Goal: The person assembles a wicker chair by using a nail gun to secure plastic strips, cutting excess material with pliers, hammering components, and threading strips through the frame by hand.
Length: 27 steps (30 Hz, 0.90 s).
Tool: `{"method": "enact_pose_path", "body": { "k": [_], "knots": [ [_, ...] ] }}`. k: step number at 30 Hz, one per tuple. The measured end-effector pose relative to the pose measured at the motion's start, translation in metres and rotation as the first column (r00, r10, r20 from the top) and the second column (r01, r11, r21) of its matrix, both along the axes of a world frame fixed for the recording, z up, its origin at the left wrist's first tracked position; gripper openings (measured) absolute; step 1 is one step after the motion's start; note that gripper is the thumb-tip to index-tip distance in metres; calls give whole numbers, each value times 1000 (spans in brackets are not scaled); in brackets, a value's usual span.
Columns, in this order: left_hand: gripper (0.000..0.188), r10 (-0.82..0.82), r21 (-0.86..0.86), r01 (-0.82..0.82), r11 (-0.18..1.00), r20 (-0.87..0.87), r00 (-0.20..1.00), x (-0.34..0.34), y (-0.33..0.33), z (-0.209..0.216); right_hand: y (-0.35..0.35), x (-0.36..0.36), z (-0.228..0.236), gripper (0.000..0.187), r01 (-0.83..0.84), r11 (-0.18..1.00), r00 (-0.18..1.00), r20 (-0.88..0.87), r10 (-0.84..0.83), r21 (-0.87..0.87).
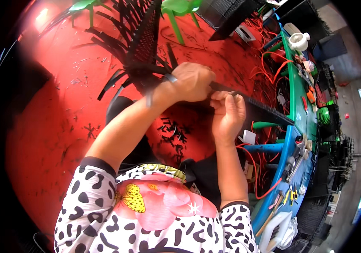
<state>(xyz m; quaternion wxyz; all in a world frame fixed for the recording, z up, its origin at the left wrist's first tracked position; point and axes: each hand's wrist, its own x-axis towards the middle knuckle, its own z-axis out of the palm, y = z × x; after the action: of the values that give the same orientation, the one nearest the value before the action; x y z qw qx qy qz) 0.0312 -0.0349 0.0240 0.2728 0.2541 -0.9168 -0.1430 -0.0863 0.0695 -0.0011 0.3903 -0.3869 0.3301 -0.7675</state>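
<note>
A black woven wicker piece (143, 40) stands in front of me, with loose flat black strips fanning out from its left side and lower end. My left hand (192, 82) is closed in a fist, slightly blurred, beside the lower part of this piece. What its fingers grip is hidden. Close on its right, my right hand (229, 114) pinches with thumb and forefinger at the near edge of a long black woven bar (256, 105). Between those fingertips a thin dark strip seems to show, too small to make out well. The bar slants down rightward to the table edge.
Along the right runs a green and blue table (288, 143) holding a white fan (299, 41), an orange-handled tool (311, 96) and several hand tools. Orange cords (269, 69) tangle beneath it. Black scraps (174, 133) litter the red floor. Green stools (179, 12) stand at the far side.
</note>
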Motion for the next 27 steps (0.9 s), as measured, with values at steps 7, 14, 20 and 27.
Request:
{"method": "enact_pose_path", "body": {
  "k": [7,14,20,27],
  "knots": [
    [18,10,-25,-9,1000,39,999,-7,13,-5,20,-2,-5,13,42,999,999,-18,-42,-19],
    [21,29,-75,-24,997,57,998,-5,21,-7,27,-4,13,17,-8,999,991,-132,12,33],
    [21,48,-68,-42,997,102,994,-7,24,-8,37,-8,35,18,-52,991,940,-328,90,124],
    [21,39,-113,-34,993,41,998,-6,29,-17,36,-11,61,16,19,964,823,-551,136,266]
  ]
}}
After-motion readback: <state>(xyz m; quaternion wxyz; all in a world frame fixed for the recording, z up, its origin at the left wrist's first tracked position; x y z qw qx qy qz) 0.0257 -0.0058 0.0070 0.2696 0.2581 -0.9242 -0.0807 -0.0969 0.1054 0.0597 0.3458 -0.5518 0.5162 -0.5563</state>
